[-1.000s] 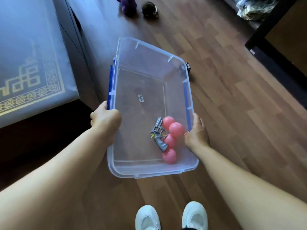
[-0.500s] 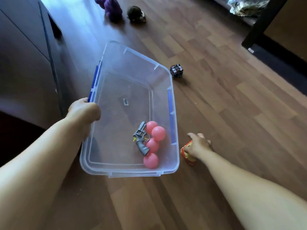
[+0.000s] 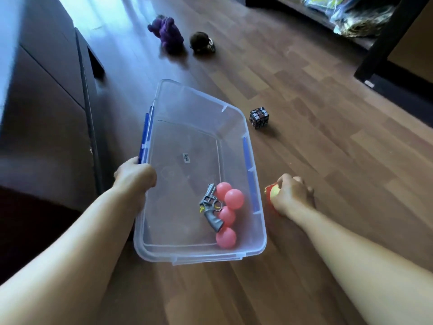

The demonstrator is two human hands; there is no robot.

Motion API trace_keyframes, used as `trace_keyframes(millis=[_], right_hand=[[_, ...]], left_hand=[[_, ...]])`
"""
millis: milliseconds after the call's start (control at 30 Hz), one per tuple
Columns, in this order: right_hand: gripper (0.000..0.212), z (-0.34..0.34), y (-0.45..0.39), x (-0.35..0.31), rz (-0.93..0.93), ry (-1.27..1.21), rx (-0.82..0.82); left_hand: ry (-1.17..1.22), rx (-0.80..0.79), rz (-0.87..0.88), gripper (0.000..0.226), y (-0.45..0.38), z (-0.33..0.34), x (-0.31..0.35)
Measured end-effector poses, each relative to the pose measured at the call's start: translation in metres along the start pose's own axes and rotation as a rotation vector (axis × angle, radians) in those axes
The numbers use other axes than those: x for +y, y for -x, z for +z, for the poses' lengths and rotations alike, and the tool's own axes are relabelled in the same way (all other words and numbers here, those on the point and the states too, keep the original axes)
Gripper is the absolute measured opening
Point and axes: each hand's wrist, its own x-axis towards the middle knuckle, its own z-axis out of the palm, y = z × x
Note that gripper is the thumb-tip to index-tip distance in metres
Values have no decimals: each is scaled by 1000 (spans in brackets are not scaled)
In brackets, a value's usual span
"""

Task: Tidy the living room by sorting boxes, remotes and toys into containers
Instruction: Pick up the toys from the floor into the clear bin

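Note:
A clear plastic bin [image 3: 164, 250] with blue latches rests low over the wooden floor. My left hand [image 3: 134, 175] grips its left rim. Inside lie a grey toy revolver [image 3: 212, 211] and several pink balls [image 3: 234, 199]. Just right of the bin, my right hand [image 3: 291, 195] is closed around a red and yellow toy [image 3: 271, 193] at floor level; most of the toy is hidden under my fingers. A dark puzzle cube [image 3: 259, 118] sits on the floor beyond the bin's right corner.
A purple plush toy [image 3: 167, 32] and a small dark round toy [image 3: 201, 42] lie farther away on the floor. A dark cabinet [image 3: 46, 118] runs along the left. A black furniture leg [image 3: 384, 41] and bagged items [image 3: 351, 15] stand at the upper right.
My right hand left the bin's right rim, dropped to the floor beside it and closed on the red and yellow toy. The bin tilted lower, held by my left hand alone.

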Motion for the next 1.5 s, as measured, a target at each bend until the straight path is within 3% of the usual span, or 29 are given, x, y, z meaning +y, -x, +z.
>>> trace_keyframes(millis=[100, 167, 300, 400, 633, 900, 1167, 1333, 1500], right_hand=[[28, -39, 14, -34, -179, -152, 185], [30, -63, 29, -58, -295, -213, 218], [33, -97, 60, -95, -421, -294, 80], [31, -127, 79, -117, -463, -316, -60], [37, -159, 88, -171, -544, -291, -221], [45, -168, 39, -244, -572, -150, -287], [85, -183, -28, -316, -543, -117, -392], [80, -196, -71, -333, -556, -158, -335], [64, -193, -121, -326, -534, -224, -155]], left_hand=[[20, 13, -36, 38, 10, -9, -4], [49, 20, -71, 33, 21, -15, 5], [100, 1, -134, 50, 63, -29, 37], [131, 19, -175, 52, 88, -48, 70], [186, -31, -193, 51, 111, -71, 136], [309, -137, -201, 50, 57, -90, 201], [358, -97, -292, 56, -19, -98, 248], [359, -28, -310, 71, -57, -81, 257], [344, 18, -293, 66, -87, -51, 273]])
